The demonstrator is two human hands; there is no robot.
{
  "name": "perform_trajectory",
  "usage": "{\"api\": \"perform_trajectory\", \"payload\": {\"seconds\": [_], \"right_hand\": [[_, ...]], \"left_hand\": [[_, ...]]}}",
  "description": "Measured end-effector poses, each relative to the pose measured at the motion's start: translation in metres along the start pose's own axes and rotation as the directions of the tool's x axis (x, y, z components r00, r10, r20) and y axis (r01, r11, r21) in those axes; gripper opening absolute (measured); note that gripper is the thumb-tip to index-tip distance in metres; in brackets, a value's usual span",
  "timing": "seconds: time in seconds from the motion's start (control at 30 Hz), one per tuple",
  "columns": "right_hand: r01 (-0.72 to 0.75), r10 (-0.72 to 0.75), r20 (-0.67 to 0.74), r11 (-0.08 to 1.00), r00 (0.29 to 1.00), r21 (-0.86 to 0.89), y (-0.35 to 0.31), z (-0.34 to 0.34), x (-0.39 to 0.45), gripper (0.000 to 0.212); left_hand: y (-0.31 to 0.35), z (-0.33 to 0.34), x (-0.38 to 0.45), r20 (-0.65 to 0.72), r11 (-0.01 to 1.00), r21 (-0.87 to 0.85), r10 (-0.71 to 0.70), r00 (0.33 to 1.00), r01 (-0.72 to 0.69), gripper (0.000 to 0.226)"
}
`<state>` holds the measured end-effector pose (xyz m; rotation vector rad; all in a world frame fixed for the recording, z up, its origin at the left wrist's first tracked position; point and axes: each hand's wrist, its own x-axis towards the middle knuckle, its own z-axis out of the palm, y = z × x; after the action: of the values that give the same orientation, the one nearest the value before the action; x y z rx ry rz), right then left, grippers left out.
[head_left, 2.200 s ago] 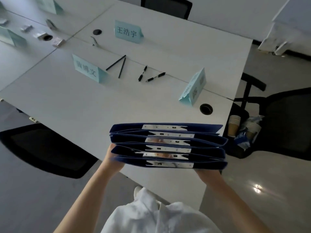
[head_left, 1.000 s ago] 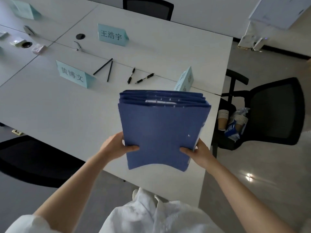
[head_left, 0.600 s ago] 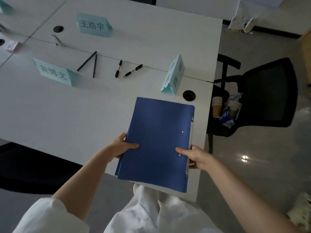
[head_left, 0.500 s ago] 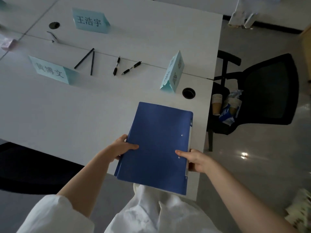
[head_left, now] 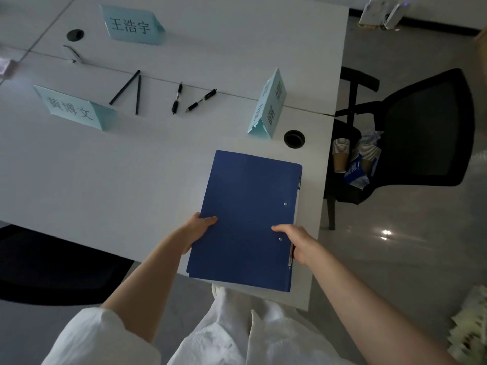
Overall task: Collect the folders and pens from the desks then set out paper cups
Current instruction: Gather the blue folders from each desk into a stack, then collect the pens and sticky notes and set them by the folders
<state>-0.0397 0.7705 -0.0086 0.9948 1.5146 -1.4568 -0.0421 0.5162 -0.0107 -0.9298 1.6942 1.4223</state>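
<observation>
We've got the stack of blue folders (head_left: 247, 219) flat at the table's (head_left: 105, 193) near right corner, left hand (head_left: 196, 233) and right hand (head_left: 299, 242) pinching its side edges; pens (head_left: 160, 93) lie farther back.

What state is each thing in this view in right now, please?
Folders: stacked flat on the desk corner, closed, overhanging the near edge.
Left hand: grips the stack's left edge.
Right hand: grips the stack's right edge.
Pens: four, lying loose by the desk seam.
Name cards: three, standing.
Paper cups: nested in stacks on the chair.
</observation>
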Motion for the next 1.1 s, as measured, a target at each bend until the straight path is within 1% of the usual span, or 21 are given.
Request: {"api": "perform_trajectory", "payload": {"seconds": [0.07,0.17,0.23,0.3,0.37,0.43,0.5,0.53,0.57,0.6,0.7,0.73,0.77,0.8,0.83,0.9,0.97,1.1], "right_hand": [[0.011,-0.011,0.000,1.000,1.000,-0.004,0.002,0.002,-0.002,0.034],[0.014,-0.014,0.003,1.000,1.000,-0.022,0.004,0.002,-0.006,0.034],[0.009,-0.010,-0.007,0.998,1.000,-0.054,0.004,0.000,-0.007,0.035],[0.009,-0.010,-0.009,0.998,1.000,-0.068,0.005,-0.002,-0.007,0.034],[0.027,-0.028,-0.014,0.996,1.000,-0.085,0.003,-0.005,-0.008,0.030],[0.041,-0.047,-0.034,0.984,0.998,-0.175,0.000,-0.007,-0.008,0.025],[0.075,-0.096,-0.059,0.952,0.994,-0.296,-0.006,-0.010,-0.012,0.012],[0.098,-0.131,-0.074,0.934,0.989,-0.344,-0.011,-0.013,-0.014,0.007],[0.127,-0.176,-0.087,0.908,0.981,-0.399,-0.017,-0.015,-0.016,0.007],[0.158,-0.228,-0.100,0.875,0.969,-0.458,-0.023,-0.018,-0.016,0.011],[0.249,-0.395,-0.118,0.755,0.911,-0.606,-0.049,-0.019,-0.020,0.011],[0.282,-0.433,-0.097,0.725,0.896,-0.629,-0.057,-0.018,-0.018,0.017],[0.304,-0.457,-0.075,0.695,0.886,-0.651,-0.068,-0.014,-0.019,0.030],[0.314,-0.464,-0.058,0.681,0.884,-0.662,-0.077,-0.011,-0.021,0.042],[0.324,-0.465,-0.046,0.681,0.884,-0.657,-0.089,-0.004,-0.023,0.049],[0.347,-0.462,-0.016,0.686,0.887,-0.639,-0.109,0.009,-0.022,0.051],[0.367,-0.466,0.014,0.676,0.884,-0.638,-0.130,0.027,-0.019,0.048],[0.434,-0.503,0.076,0.649,0.861,-0.624,-0.177,0.069,-0.009,0.027]], "left_hand": [[-0.003,0.003,0.001,-0.062,1.000,0.028,0.015,0.998,-0.013,0.040],[-0.005,0.007,-0.001,-0.166,0.990,0.129,0.081,0.983,-0.059,0.045],[-0.005,0.009,-0.001,-0.181,0.985,0.144,0.116,0.977,-0.090,0.045],[-0.004,0.011,-0.004,-0.174,0.988,0.125,0.107,0.979,-0.086,0.046],[-0.003,0.010,-0.006,-0.176,0.990,0.119,0.090,0.980,-0.069,0.051],[-0.001,0.007,-0.007,-0.184,0.988,0.144,0.073,0.980,-0.047,0.059],[0.003,0.003,-0.009,-0.203,0.983,0.181,0.058,0.977,-0.021,0.062],[0.005,0.001,-0.009,-0.214,0.982,0.191,0.054,0.975,-0.012,0.063],[0.009,-0.002,-0.008,-0.223,0.980,0.200,0.058,0.973,-0.013,0.063],[0.013,-0.003,-0.008,-0.224,0.975,0.222,0.070,0.972,-0.019,0.062],[0.030,-0.008,-0.008,-0.244,0.959,0.277,0.123,0.962,-0.053,0.059],[0.035,-0.009,-0.008,-0.251,0.960,0.272,0.139,0.958,-0.068,0.059],[0.042,-0.013,-0.007,-0.262,0.961,0.264,0.154,0.953,-0.083,0.057],[0.047,-0.014,-0.007,-0.268,0.959,0.268,0.170,0.948,-0.096,0.055],[0.054,-0.018,-0.005,-0.278,0.954,0.282,0.187,0.942,-0.107,0.053],[0.064,-0.025,-0.001,-0.289,0.936,0.329,0.227,0.930,-0.126,0.047],[0.077,-0.036,0.006,-0.299,0.926,0.350,0.255,0.920,-0.142,0.042],[0.112,-0.067,0.025,-0.325,0.903,0.393,0.313,0.892,-0.173,0.035]]}}
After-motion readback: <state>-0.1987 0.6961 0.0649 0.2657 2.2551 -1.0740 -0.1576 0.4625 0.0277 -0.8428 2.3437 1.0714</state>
